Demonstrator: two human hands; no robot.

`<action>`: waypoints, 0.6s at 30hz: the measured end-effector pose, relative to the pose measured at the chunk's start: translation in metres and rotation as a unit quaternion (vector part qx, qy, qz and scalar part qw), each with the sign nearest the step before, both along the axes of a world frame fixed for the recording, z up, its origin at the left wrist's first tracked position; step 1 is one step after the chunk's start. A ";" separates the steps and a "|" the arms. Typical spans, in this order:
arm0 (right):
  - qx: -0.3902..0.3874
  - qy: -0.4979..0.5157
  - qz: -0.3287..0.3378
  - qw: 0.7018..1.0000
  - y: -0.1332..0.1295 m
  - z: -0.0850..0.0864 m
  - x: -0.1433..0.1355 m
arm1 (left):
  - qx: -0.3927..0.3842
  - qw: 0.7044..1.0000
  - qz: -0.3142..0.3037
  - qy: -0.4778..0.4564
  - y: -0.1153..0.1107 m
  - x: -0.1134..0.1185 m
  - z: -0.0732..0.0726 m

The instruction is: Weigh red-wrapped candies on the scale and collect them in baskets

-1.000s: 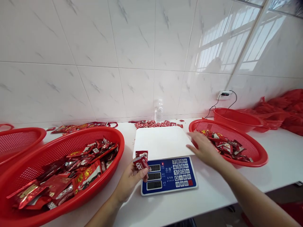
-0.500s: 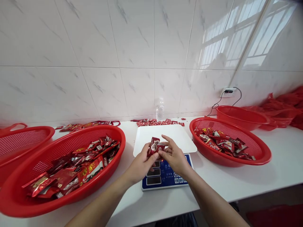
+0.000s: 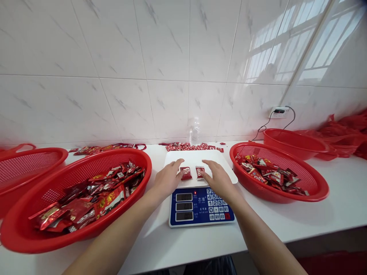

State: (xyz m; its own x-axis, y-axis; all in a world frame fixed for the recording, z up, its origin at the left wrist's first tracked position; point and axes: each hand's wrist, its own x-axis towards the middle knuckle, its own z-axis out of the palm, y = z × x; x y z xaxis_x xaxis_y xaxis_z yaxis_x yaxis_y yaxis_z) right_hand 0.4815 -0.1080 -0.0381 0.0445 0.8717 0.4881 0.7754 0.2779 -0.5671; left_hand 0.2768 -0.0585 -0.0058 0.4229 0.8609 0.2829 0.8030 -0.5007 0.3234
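Note:
Two small red packets lie apart on the white pan of a scale. My left hand is beside the left packet, thumb and fingers spread, with the thumb tip at the packet's edge. At the right packet, which has a patterned border, my right hand has its fingers apart and its thumb tip touching or nearly touching the edge. Below the pan, the blue panel shows its displays and number keys.
A large red basket of packets stands left, another red basket of packets right. Behind the pan are a clear bottle and a row of small red packets. An emptier red basin sits back right.
Both hands have moved apart and opened. The packets held between them are now lying on the pan, and the scale's panel has come into fuller view.

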 end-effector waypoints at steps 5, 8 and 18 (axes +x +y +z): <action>-0.042 -0.080 0.030 0.995 -0.006 0.007 -0.004 | 0.070 0.993 -0.072 0.060 0.007 -0.008 -0.005; -0.060 -0.112 0.044 0.991 0.004 0.006 -0.007 | 0.045 0.988 -0.115 0.096 0.013 -0.002 -0.006; 0.028 -0.063 0.016 0.998 -0.004 -0.002 0.009 | 0.066 0.985 -0.084 0.133 -0.018 -0.032 0.017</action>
State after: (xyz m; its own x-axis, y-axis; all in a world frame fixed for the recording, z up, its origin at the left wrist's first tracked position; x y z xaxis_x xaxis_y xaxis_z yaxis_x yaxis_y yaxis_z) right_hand 0.4909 -0.1118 -0.0404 -0.0475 0.8428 0.5361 0.8296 0.3322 -0.4488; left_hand 0.2449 -0.0767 0.0107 0.6313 0.7353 0.2467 0.7523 -0.6579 0.0357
